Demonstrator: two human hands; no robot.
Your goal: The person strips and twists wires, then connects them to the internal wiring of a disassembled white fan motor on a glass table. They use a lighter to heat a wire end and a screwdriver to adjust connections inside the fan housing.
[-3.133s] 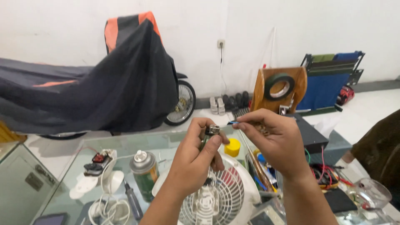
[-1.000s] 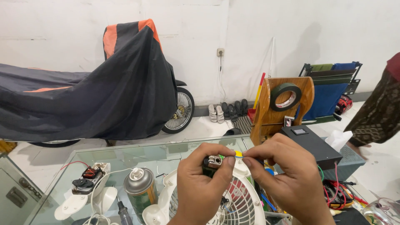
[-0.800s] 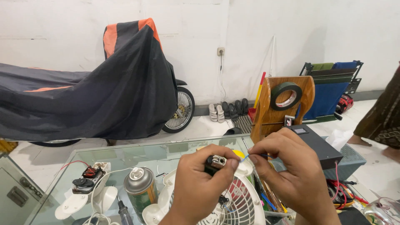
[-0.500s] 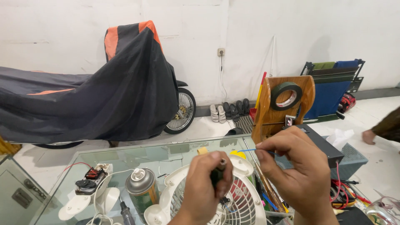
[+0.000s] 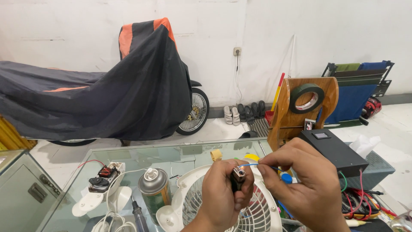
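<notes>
The left hand point(image 5: 225, 195) was closed tight around a small dark part point(image 5: 238, 177) with a shiny metal top, holding it upright in its grip, with only the top of it peeking out above the fingers. The right hand point(image 5: 307, 184) was just beside it, thumb and first finger pinched together on a thin blue wire point(image 5: 251, 165). The wire ran from that pinch over to the top of the dark part — whether its end touched the metal was too small to tell. Both hands were held up in the air, close together, above the glass surface point(image 5: 141, 157).

Right under the hands lay a white fan grille point(image 5: 189, 202), round and full of slots. To the left of it stood a spray can point(image 5: 154, 189) with a silver top. Farther left sat a white fan base point(image 5: 101, 195) with a small motor point(image 5: 103, 178) of red and dark parts and a red wire coming out of it. A white cord point(image 5: 112, 221) curled near the front edge.

On the right side was a flat black box point(image 5: 334, 150), and below it a heap of red and green wires point(image 5: 360, 202). Behind the box stood a wooden stand point(image 5: 296, 116) holding a roll of dark tape point(image 5: 306, 98).

Far back, by the white wall, a motorbike under a black and orange cover point(image 5: 98, 94) was parked — some sandals point(image 5: 242, 114) lay on the floor beside its wheel.
</notes>
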